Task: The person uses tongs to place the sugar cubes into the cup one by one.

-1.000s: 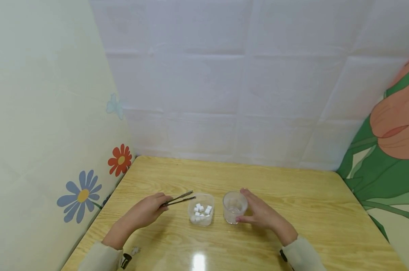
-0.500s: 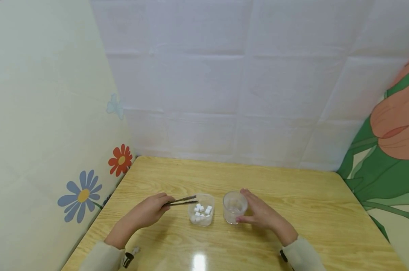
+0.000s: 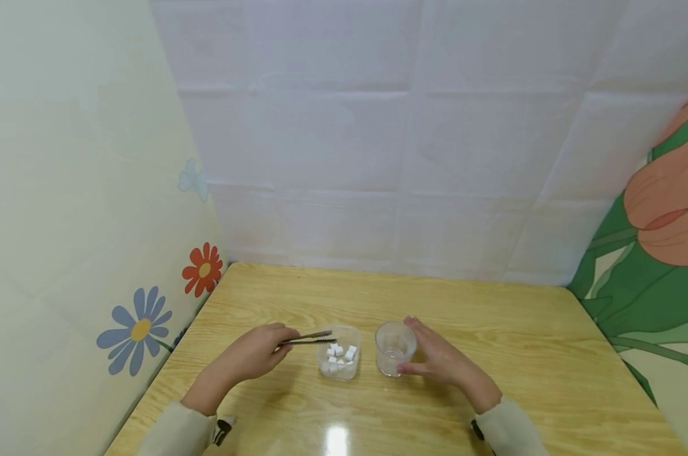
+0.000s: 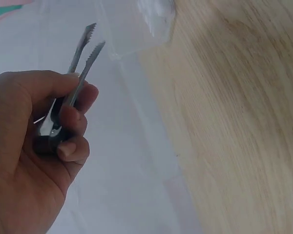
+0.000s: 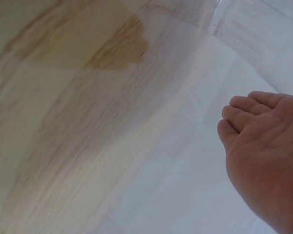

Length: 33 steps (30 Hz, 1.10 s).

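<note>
My left hand (image 3: 255, 354) grips slim metal tongs (image 3: 315, 342) with serrated tips, seen in the head view. In the left wrist view the fingers curl round the tongs (image 4: 92, 59), whose two arms stand a little apart with nothing between them. The tips hang over the left rim of a clear plastic container (image 3: 346, 375), which holds several white cubes (image 3: 333, 361) that look like sugar cubes. To the right of it, my right hand (image 3: 442, 362) holds an upright clear glass (image 3: 392, 347), thumb at the near side and fingers at the far side.
A wood-grain table (image 3: 463, 310) carries everything. White sheeting (image 3: 344, 158) hangs behind it. Painted flowers (image 3: 140, 329) mark the left wall, and a large floral print (image 3: 662, 253) covers the right. A bright light reflection lies on the near tabletop.
My left hand has moved slightly right, bringing the tongs' tips from beside the container to over its left rim; the tongs have levelled out. The right hand and glass stay put.
</note>
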Tool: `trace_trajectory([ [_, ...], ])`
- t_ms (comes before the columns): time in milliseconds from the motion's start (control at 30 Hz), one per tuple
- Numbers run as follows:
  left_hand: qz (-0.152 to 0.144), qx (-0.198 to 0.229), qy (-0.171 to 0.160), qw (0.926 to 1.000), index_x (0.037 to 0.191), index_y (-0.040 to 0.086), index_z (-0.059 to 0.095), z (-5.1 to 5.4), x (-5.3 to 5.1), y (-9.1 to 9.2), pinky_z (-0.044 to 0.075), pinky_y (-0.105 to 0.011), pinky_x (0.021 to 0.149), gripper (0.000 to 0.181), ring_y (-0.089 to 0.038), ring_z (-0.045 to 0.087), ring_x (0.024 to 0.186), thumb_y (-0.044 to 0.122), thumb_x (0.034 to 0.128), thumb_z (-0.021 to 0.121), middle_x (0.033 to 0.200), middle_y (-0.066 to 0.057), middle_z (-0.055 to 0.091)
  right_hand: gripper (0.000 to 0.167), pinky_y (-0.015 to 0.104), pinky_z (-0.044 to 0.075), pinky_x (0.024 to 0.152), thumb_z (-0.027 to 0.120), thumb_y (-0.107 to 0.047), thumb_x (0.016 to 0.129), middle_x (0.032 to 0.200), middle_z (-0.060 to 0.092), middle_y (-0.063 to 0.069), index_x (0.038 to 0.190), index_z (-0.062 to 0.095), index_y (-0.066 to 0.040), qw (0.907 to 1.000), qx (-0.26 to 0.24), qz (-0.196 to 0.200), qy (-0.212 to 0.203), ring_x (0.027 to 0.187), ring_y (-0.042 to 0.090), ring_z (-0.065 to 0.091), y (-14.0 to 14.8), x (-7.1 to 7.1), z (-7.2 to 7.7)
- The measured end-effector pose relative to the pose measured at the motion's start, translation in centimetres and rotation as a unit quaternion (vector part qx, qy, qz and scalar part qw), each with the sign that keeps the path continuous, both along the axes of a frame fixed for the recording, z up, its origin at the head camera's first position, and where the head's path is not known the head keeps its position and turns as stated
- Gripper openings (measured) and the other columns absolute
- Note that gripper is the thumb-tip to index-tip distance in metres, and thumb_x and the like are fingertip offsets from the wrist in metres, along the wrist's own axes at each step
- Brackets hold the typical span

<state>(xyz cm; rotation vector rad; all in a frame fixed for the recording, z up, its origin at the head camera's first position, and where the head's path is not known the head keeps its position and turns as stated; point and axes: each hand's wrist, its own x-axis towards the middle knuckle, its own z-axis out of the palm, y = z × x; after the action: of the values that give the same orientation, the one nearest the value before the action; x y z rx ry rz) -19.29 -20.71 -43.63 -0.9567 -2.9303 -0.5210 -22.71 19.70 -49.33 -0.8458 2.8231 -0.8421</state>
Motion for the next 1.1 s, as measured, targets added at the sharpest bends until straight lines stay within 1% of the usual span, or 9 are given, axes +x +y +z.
trace_trajectory([
  [100, -0.006, -0.003, 0.003, 1.0000, 0.121, 0.009, 0.072, 0.0, 0.0, 0.1, 0.054, -0.029, 0.072, 0.024, -0.007, 0.062, 0.085, 0.013, 0.0993, 0.065, 0.104, 0.000, 0.069, 0.108, 0.062, 0.028, 0.115, 0.075, -0.057, 0.084, 0.160, 0.027, 0.030, 0.155, 0.027, 0.008, 1.0000, 0.000, 0.000, -0.001, 0.146, 0.048, 0.029, 0.0, 0.0, 0.0],
  [267, -0.008, 0.010, 0.002, 0.9999, 0.123, 0.009, 0.072, 0.0, -0.1, 0.3, 0.051, -0.027, 0.067, 0.026, -0.003, 0.058, 0.079, 0.014, 0.0989, 0.065, 0.102, 0.002, 0.067, 0.109, 0.062, 0.027, 0.115, 0.075, -0.058, 0.083, 0.160, 0.027, 0.030, 0.156, 0.026, 0.008, 1.0000, -0.004, 0.000, -0.005, 0.146, 0.048, 0.029, 0.1, -0.1, -0.1],
  [367, -0.010, 0.017, -0.002, 0.9998, 0.125, 0.009, 0.071, 0.0, -0.3, 0.4, 0.052, -0.028, 0.069, 0.026, -0.003, 0.058, 0.079, 0.016, 0.1004, 0.064, 0.101, 0.003, 0.066, 0.109, 0.063, 0.028, 0.115, 0.075, -0.057, 0.083, 0.160, 0.027, 0.029, 0.155, 0.026, 0.008, 1.0000, -0.005, 0.000, -0.006, 0.146, 0.048, 0.029, 0.1, -0.1, -0.2],
  [567, -0.010, 0.031, -0.031, 0.9990, 0.127, 0.010, 0.069, 0.0, -0.4, 0.8, 0.053, -0.030, 0.074, 0.029, -0.006, 0.061, 0.086, 0.025, 0.1037, 0.059, 0.106, 0.004, 0.065, 0.108, 0.063, 0.027, 0.114, 0.076, -0.056, 0.084, 0.160, 0.027, 0.030, 0.156, 0.026, 0.008, 1.0000, -0.004, 0.000, -0.008, 0.146, 0.048, 0.028, 0.1, 0.0, -0.1],
  [667, -0.013, 0.032, -0.030, 0.9990, 0.124, 0.009, 0.070, 0.1, -0.5, 0.9, 0.054, -0.030, 0.074, 0.027, -0.007, 0.062, 0.086, 0.023, 0.1030, 0.061, 0.105, 0.003, 0.066, 0.108, 0.063, 0.027, 0.114, 0.076, -0.056, 0.084, 0.160, 0.027, 0.030, 0.155, 0.026, 0.008, 0.9999, -0.006, 0.000, -0.010, 0.146, 0.048, 0.028, 0.1, 0.0, -0.1],
  [833, -0.028, 0.025, -0.010, 0.9992, 0.115, 0.007, 0.073, 0.1, -0.7, 1.0, 0.053, -0.026, 0.069, 0.020, -0.004, 0.061, 0.080, 0.017, 0.0995, 0.066, 0.096, 0.002, 0.068, 0.108, 0.063, 0.028, 0.114, 0.076, -0.056, 0.084, 0.159, 0.028, 0.030, 0.155, 0.027, 0.009, 1.0000, -0.006, -0.001, -0.006, 0.146, 0.049, 0.029, 0.0, 0.1, 0.1],
  [1000, -0.039, 0.018, 0.001, 0.9991, 0.109, 0.009, 0.076, 0.0, -0.8, 1.3, 0.053, -0.024, 0.067, 0.015, -0.002, 0.062, 0.077, 0.016, 0.0967, 0.070, 0.091, 0.002, 0.071, 0.107, 0.062, 0.028, 0.114, 0.076, -0.055, 0.084, 0.159, 0.028, 0.030, 0.155, 0.028, 0.009, 1.0000, -0.005, 0.000, -0.005, 0.146, 0.048, 0.030, 0.0, 0.1, 0.1],
  [1100, -0.042, 0.018, 0.000, 0.9990, 0.101, 0.012, 0.076, -0.2, -1.0, 1.6, 0.050, -0.022, 0.062, 0.008, 0.000, 0.057, 0.070, 0.015, 0.0957, 0.071, 0.085, 0.006, 0.069, 0.108, 0.062, 0.028, 0.115, 0.076, -0.055, 0.084, 0.160, 0.028, 0.030, 0.155, 0.027, 0.009, 0.9999, -0.007, 0.000, -0.011, 0.146, 0.048, 0.029, 0.0, 0.1, 0.0],
])
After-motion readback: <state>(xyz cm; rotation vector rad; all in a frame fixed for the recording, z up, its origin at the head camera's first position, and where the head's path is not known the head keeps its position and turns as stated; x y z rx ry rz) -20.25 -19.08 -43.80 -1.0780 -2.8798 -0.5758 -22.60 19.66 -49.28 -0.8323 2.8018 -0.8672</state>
